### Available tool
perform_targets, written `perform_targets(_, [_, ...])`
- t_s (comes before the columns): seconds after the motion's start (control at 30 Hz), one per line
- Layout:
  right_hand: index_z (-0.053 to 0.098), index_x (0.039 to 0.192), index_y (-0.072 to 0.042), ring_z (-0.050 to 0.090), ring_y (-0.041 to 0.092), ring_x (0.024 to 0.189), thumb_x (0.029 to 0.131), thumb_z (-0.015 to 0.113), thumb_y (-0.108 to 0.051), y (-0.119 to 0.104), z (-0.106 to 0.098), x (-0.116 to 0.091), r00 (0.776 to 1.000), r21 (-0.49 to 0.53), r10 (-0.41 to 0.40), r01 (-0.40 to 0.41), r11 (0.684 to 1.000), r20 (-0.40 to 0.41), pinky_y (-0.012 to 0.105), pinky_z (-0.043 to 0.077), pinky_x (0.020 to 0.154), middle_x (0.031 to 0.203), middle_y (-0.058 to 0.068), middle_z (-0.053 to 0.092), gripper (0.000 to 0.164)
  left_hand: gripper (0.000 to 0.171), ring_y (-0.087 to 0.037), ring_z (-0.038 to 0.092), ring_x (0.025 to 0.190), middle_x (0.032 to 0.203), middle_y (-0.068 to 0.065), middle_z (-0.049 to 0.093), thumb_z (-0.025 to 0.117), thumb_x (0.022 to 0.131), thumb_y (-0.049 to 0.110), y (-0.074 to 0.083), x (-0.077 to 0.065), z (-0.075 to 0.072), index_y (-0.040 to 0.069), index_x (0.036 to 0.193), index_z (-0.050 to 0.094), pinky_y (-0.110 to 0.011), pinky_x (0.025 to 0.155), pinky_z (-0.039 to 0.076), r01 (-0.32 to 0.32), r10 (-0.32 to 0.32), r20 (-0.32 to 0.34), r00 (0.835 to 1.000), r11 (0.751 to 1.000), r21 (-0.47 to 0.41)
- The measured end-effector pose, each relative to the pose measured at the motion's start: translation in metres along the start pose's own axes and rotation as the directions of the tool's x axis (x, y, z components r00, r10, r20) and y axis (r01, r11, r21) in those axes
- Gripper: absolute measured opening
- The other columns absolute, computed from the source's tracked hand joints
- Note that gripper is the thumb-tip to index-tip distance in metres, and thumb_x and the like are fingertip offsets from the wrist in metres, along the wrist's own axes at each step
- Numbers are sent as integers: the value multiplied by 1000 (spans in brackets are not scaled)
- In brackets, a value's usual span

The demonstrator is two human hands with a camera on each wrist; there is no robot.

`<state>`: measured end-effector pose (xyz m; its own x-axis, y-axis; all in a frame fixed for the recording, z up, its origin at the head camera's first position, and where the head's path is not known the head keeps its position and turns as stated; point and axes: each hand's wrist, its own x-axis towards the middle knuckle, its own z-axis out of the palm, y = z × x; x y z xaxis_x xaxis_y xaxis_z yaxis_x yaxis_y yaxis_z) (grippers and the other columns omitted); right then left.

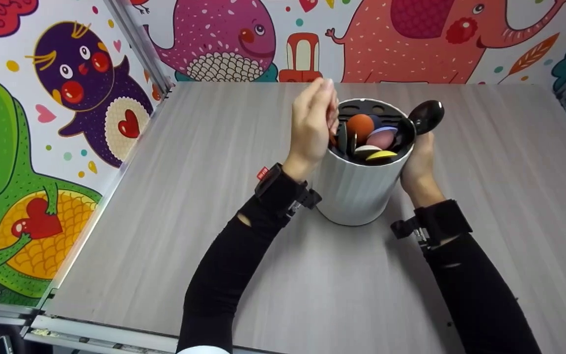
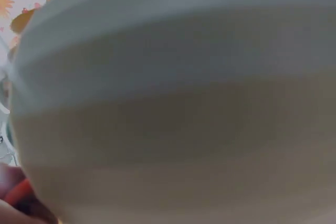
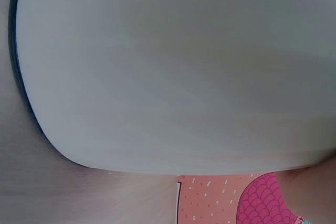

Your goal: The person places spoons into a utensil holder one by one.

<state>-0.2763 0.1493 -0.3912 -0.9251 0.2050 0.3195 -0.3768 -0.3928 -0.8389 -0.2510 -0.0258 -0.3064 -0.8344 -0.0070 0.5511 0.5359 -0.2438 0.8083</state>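
In the head view, a white ribbed utensil holder stands on the table with a dark slotted insert at its top. Inside are an orange rounded thing, a pink rounded one and a yellow-edged one. A black spoon sticks out over the right rim. My left hand is at the left rim, its fingers pinching an orange-red thing mostly hidden by the hand. Against the holder's right side, my right hand grips it, most fingers hidden behind. The holder's wall fills both wrist views.
A grey wood-grain table lies under the holder. Cartoon-printed panels stand along the back and left, and a metal rail runs along the front edge.
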Motion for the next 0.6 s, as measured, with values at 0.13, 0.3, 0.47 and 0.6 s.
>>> perform_targets(0.13, [68,85,-7,62,9,76,94,48,-44,1,0,0,1000,-1,-18,18,1000,6,26,49,79,78,-1,68,42,33,-12,34,49,58,3,34,32,100,11,-12,-4,0,12,68,39,-24,47,32,-20,18,15,1000,993,116])
perform_targets(0.3, [67,82,-9,61,9,75,93,50,-43,2,0,1,1000,10,-31,31,999,2,25,49,79,77,-2,67,40,33,-9,35,58,63,3,35,37,100,15,-26,-10,0,9,68,41,-20,58,28,-95,91,29,995,921,378])
perform_targets(0.47, [67,79,-10,61,8,73,93,51,-42,3,0,1,999,-8,-33,33,999,-7,25,48,76,74,-3,67,38,33,-14,38,65,64,-1,36,39,99,19,-36,-17,-1,5,70,44,-20,63,26,-202,191,80,978,796,570])
perform_targets(0.6, [67,77,-11,60,7,72,93,51,-42,3,0,1,999,-18,-32,32,999,-17,25,48,76,73,-4,67,38,32,-18,40,69,63,-4,40,40,97,20,-42,-21,-1,5,70,45,-23,68,27,-293,281,126,951,703,648])
